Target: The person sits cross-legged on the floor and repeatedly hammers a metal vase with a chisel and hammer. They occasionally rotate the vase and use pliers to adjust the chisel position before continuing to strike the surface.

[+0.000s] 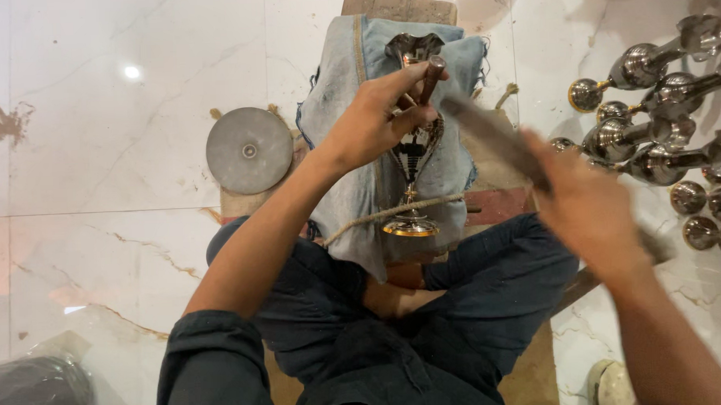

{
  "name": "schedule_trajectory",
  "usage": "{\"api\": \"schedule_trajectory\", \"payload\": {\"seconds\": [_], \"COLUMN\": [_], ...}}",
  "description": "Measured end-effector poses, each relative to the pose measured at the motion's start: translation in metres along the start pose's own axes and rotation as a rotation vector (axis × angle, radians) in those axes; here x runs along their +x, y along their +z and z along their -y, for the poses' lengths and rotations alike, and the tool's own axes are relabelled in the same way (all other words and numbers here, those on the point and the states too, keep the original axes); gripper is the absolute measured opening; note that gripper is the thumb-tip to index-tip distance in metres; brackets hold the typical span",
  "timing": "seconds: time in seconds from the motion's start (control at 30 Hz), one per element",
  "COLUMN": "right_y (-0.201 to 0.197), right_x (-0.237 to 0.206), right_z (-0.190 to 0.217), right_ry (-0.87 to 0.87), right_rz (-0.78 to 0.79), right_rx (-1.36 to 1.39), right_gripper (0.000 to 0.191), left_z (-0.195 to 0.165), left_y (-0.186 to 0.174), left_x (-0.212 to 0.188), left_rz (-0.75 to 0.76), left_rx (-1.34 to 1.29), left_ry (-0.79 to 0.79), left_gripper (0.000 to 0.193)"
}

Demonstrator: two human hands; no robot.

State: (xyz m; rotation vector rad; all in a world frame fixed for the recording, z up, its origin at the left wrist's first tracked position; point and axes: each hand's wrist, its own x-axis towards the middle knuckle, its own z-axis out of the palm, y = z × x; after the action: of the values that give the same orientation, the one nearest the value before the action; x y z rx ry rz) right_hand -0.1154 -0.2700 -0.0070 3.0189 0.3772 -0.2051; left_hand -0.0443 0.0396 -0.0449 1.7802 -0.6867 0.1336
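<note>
Nearest the camera were the person's dark sleeves and crossed legs (460, 303), seated on the marble floor (95, 156). The left hand (373, 118) reached forward and pinched a short brown-handled tool (431, 76) between thumb and fingers, its tip down on the goblet (413, 153). The right hand (592, 210) was blurred; it was closed round the handle of a long flat tool (494, 142) that slanted up and left toward the goblet, though how tightly I could not tell.

One goblet lay on its side on a pale blue cloth (350, 147) over a wooden block (397, 5), just ahead of the knees. Its long axis ran straight away from the person: the round gold-rimmed foot (410, 225) pointed toward the body, the bowl's mouth toward the far end. A single rope (377, 216) crossed the stem just above the foot, pulled taut toward the lower left.

Left of the cloth, touching the block's edge, lay one grey metal disc (249, 150). To the right, well apart from the work, lay a heap of silver goblets (661, 120) on their sides, roughly nine, overlapping too much for a sure count. A clear bag with something dark inside (31, 390) sat at the lower left corner.
</note>
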Motion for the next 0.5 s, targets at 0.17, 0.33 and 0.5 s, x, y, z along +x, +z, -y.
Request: {"api": "schedule_trajectory", "payload": {"seconds": [0.17,0.33,0.5], "right_y": [-0.087,-0.141,-0.172], "right_x": [0.025,0.054,0.060], "right_z": [-0.011,0.022,0.050], "right_ry": [-0.107,-0.248,-0.431], "right_rz": [-0.291,-0.284,-0.245], "right_rx": [0.288,-0.005,-0.435], "right_gripper": [0.072,0.080,0.078], "left_z": [0.009,0.012,0.015], "left_y": [0.003,0.022,0.045], "left_x": [0.000,-0.017,-0.028], "left_rz": [0.004,-0.225,-0.436], "left_rx": [-0.049,-0.087,-0.078], "left_ry": [0.042,-0.064,-0.203], "left_gripper": [0.042,0.041,0.035]}}
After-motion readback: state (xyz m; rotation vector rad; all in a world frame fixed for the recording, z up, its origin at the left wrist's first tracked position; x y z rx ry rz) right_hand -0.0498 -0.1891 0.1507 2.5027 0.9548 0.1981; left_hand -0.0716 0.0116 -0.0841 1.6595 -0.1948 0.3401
